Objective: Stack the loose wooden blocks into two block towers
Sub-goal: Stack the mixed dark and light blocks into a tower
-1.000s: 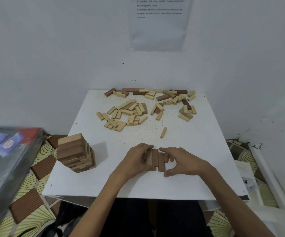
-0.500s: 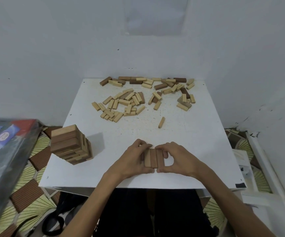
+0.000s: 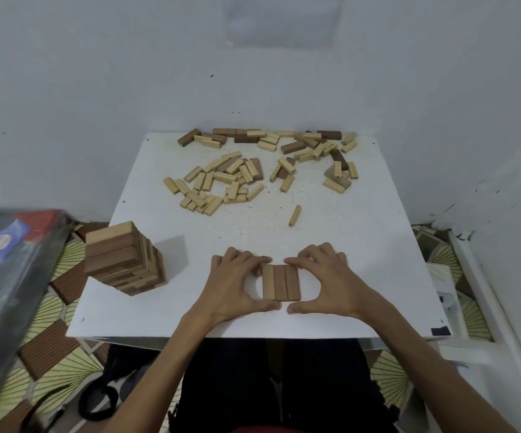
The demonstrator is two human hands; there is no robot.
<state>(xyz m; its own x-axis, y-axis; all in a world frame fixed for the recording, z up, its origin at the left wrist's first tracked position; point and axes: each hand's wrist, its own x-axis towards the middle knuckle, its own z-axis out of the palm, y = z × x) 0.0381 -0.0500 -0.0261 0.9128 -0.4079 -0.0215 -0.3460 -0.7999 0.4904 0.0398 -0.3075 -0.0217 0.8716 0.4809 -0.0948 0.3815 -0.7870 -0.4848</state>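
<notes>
Three wooden blocks lie side by side as a flat row (image 3: 281, 282) near the front middle of the white table (image 3: 356, 245). My left hand (image 3: 231, 285) and my right hand (image 3: 331, 285) cup this row from either side, fingertips at its far end and thumbs at its near end. A finished block tower (image 3: 121, 260) stands at the table's front left corner. Several loose light and dark blocks (image 3: 221, 182) are scattered across the far half. One single block (image 3: 295, 215) lies apart from them, nearer to me.
A large glossy box (image 3: 9, 260) sits left of the table, close to the tower. White walls close in behind and to the right. A patterned floor mat (image 3: 62, 364) shows around the table, and my dark-clothed legs are under its front edge.
The three blocks have been pushed together into an even row. My thumbs have moved to its near end and my fingers to its far end. The camera tilted slightly.
</notes>
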